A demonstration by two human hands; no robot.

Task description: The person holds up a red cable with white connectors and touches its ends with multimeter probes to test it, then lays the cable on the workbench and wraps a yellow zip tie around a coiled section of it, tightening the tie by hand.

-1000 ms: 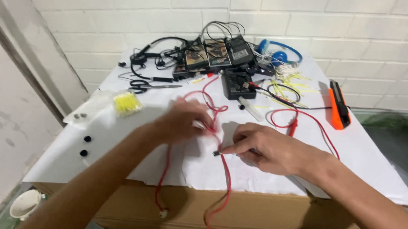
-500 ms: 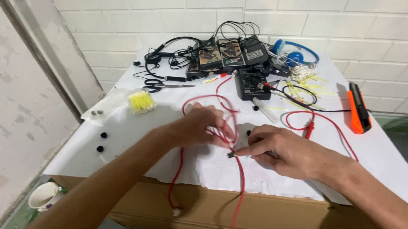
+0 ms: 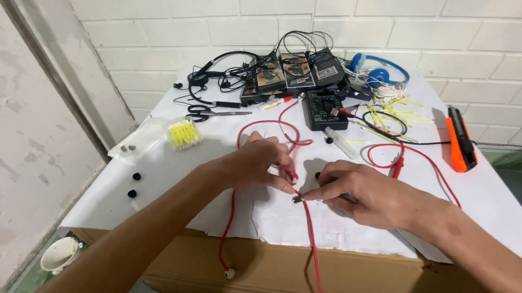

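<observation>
Red wire [image 3: 232,223] lies looped over the white sheet [image 3: 168,177] at the middle of the table, between the two hands, and both hands have hold of it. From the loop at 12 o'clock of the hands, near the black devices, it runs down through the fingers and two strands hang over the front edge of the cardboard box [image 3: 277,268] toward 6 o'clock, one ending in a small pale plug.

Left hand [image 3: 254,164] is curled nearly closed, fingertips pinched on the wire where the strands cross. Right hand [image 3: 366,198] sits just at 3 o'clock of it, thumb and forefinger pressed together on a small dark connector [image 3: 298,197] at the wire's end; the other fingers are loosely folded. The two pinches are almost touching.

At 10 o'clock of the left hand lies a yellow bundle [image 3: 184,134] on a clear plastic bag, with black scissors [image 3: 206,111] beyond it. At 12 o'clock a pile of black devices [image 3: 295,79] and tangled black cables sits against the white brick wall, with blue headphones [image 3: 377,72] at 1 o'clock. An orange and black tool [image 3: 461,147] rests at 2 o'clock of the right hand, near the table's edge, and a second red lead [image 3: 399,158] curls between it and the hands.
</observation>
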